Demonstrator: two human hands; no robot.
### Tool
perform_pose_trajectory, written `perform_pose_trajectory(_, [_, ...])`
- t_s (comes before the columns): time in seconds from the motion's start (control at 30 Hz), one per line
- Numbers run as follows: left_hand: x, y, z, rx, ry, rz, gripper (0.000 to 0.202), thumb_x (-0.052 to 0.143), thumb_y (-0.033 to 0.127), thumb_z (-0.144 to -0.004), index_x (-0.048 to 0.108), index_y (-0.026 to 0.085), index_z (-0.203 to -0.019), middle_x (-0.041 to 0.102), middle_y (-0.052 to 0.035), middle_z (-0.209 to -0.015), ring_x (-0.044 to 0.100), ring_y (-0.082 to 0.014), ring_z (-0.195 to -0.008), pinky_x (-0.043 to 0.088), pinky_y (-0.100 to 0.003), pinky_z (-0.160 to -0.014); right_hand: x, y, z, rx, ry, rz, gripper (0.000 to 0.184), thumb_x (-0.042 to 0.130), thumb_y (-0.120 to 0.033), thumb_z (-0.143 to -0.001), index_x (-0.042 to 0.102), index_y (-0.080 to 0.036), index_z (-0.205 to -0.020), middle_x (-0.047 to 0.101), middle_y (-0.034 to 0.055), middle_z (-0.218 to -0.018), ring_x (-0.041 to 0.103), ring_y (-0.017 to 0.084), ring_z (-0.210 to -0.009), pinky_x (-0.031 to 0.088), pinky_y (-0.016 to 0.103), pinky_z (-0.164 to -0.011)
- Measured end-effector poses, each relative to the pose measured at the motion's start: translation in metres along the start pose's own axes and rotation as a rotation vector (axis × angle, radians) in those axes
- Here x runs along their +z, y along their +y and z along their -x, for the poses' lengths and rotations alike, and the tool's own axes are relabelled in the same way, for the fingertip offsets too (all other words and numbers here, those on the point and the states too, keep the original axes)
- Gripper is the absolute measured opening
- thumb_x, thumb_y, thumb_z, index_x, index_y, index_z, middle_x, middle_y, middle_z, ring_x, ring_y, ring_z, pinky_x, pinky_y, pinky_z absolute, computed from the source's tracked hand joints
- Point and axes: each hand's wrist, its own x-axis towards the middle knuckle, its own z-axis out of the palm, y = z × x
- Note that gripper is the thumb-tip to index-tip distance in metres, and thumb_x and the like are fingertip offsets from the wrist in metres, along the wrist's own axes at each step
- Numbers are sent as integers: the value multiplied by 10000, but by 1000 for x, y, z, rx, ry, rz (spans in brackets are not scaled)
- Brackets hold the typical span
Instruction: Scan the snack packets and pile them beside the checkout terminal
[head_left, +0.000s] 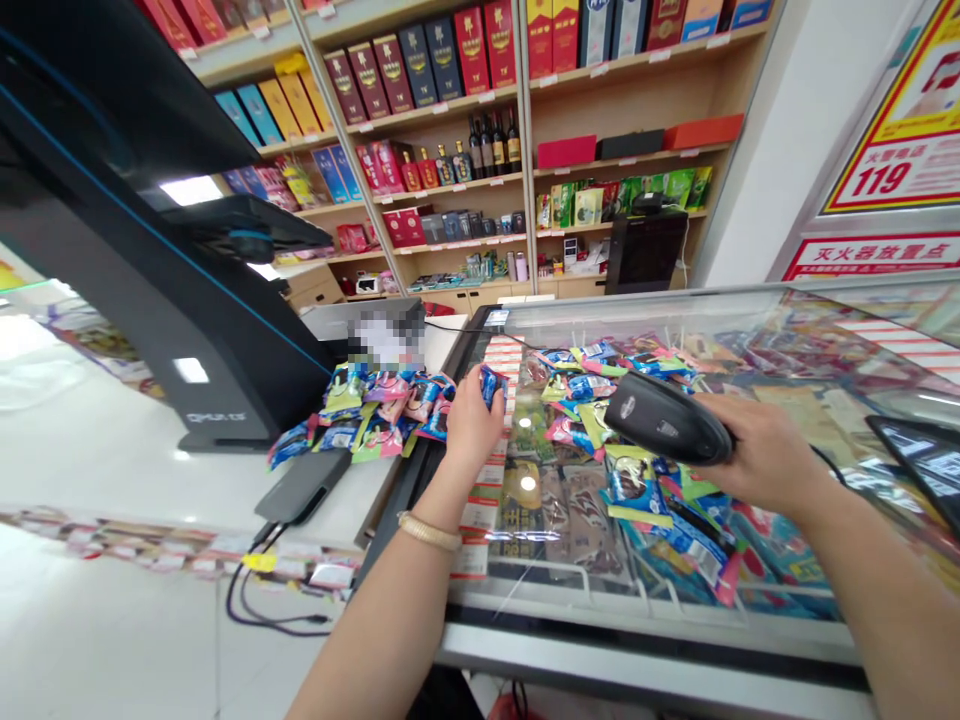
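Observation:
My left hand [472, 425], with a bracelet on its wrist, is closed around a small blue snack packet [492, 384] above the glass top's left edge. Gripped in my right hand [769, 450] is a black handheld barcode scanner [664, 420], its head pointing left toward the held packet. Under and around the scanner lie several loose snack packets [634, 480] in blue, pink and green on the glass. Just left of my left hand, a heap of similar packets [382, 412] sits on the white counter. The scanner hides part of the loose packets.
A dark checkout terminal [217, 370] stands at the left, with a grey box-shaped device [304, 487] and its cables by its base. The glass-topped display case [540, 600] spans the front. A dark screen [919, 465] is at the right edge. Shelves [442, 105] of boxes and bottles line the back.

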Motion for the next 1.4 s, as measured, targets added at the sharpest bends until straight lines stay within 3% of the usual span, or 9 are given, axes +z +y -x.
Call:
perform_pose_trajectory(0.2, [-10, -11, -5, -19, -33, -489, 521, 507, 183, -896, 496, 100, -1410, 596, -260, -1279, 620, -385, -1158, 476, -516, -965, -1, 5, 2, 44, 22, 19, 181, 593, -319, -801, 648, -232, -950, 744, 70, -843, 710, 247, -715, 529, 328, -609])
perform_pose_trajectory(0.37, [-9, -11, -1, 54, 15, -633, 485, 488, 94, -860, 591, 149, -1331, 590, -252, -1290, 579, -390, -1151, 463, -545, -937, -2, 10, 3, 69, 63, 87, 187, 595, -330, -810, 643, -229, -959, 750, 87, -848, 714, 270, -714, 525, 347, -606])
perform_pose_trajectory(0.5, [-10, -4, 1, 93, 101, -585, 507, 537, 96, -838, 616, 211, -1326, 552, -205, -1357, 516, -383, -1230, 445, -553, -985, -3, 15, 4, 55, 117, 131, 224, 615, -353, -819, 651, -207, -984, 751, 98, -844, 719, 283, -731, 523, 351, -612])
perform_pose_trajectory(0.63, [1, 4, 8, 208, 98, -423, 503, 583, 164, -847, 597, 190, -1349, 549, -188, -1343, 502, -364, -1257, 429, -537, -1036, -4, 17, 3, 55, 181, 155, 191, 600, -340, -830, 652, -187, -931, 727, 84, -773, 696, 246, -670, 497, 319, -583])
perform_pose_trajectory(0.9, [34, 19, 33, 651, -203, -92, 457, 520, 156, -897, 558, 164, -1352, 521, -179, -1447, 474, -302, -1348, 418, -502, -1104, 1, 18, 3, 104, 185, 158, 231, 599, -353, -801, 676, -190, -945, 746, 88, -823, 713, 254, -726, 513, 323, -625])
perform_pose_trajectory(1.07, [36, 21, 28, 717, -301, -161, 464, 484, 41, -851, 615, 165, -1278, 464, -147, -1551, 394, -319, -1441, 369, -545, -1165, 1, 17, 2, 62, 181, 184, 229, 586, -330, -799, 679, -181, -945, 748, 95, -832, 712, 253, -713, 513, 322, -608])
perform_pose_trajectory(1.2, [43, 16, 21, 729, -426, -182, 535, 465, -14, -808, 588, 139, -1306, 485, -156, -1538, 481, -289, -1399, 432, -500, -1152, 1, 16, 3, 58, 188, 174, 237, 592, -332, -802, 684, -181, -960, 753, 96, -847, 719, 252, -732, 521, 320, -621])
perform_pose_trajectory(1.3, [49, 12, 19, 731, -406, -99, 551, 428, -44, -801, 570, 105, -1312, 524, -176, -1495, 493, -230, -1404, 446, -398, -1162, 3, 16, 3, 67, 179, 170, 251, 595, -346, -804, 690, -180, -966, 749, 94, -827, 718, 252, -728, 523, 323, -625])
perform_pose_trajectory(1.4, [48, 9, 18, 743, -293, 18, 457, 423, -12, -856, 610, 146, -1242, 619, -142, -1387, 564, -193, -1335, 488, -360, -1122, 5, 17, 4, 86, 162, 164, 298, 596, -363, -803, 696, -176, -1012, 758, 105, -861, 725, 263, -766, 536, 338, -657])
